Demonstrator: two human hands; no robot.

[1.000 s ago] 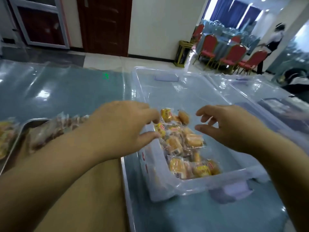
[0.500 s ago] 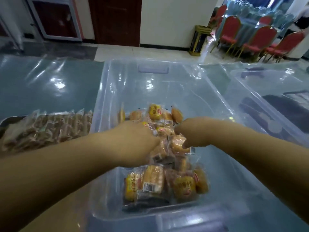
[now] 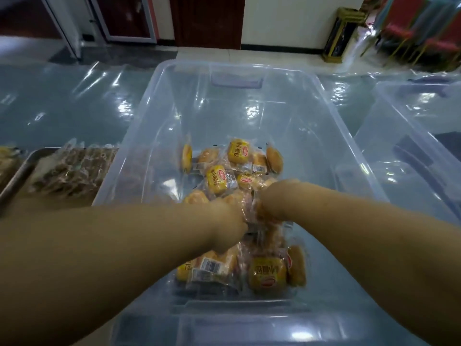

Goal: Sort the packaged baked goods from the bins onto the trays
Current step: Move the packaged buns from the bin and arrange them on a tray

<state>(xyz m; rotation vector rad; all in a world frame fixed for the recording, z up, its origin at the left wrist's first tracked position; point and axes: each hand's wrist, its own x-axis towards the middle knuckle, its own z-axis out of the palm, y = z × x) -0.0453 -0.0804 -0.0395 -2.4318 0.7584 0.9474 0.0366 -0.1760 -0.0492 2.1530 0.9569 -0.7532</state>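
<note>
Your left hand and right hand meet in the middle of the bread packs heaped in the clear bin, both sets of fingers curled down into the wrappers; how many packs each truly holds is hard to tell, as the fingertips are buried. The slick film could slip from a loose clutch as you lift, spilling packs short of the tray on your left, while squeezing harder may crush the soft bread.

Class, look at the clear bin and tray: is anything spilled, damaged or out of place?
Nothing looks spilled or torn. The packaged buns lie jumbled inside the clear bin; one packet stands on edge at the heap's left.
</note>
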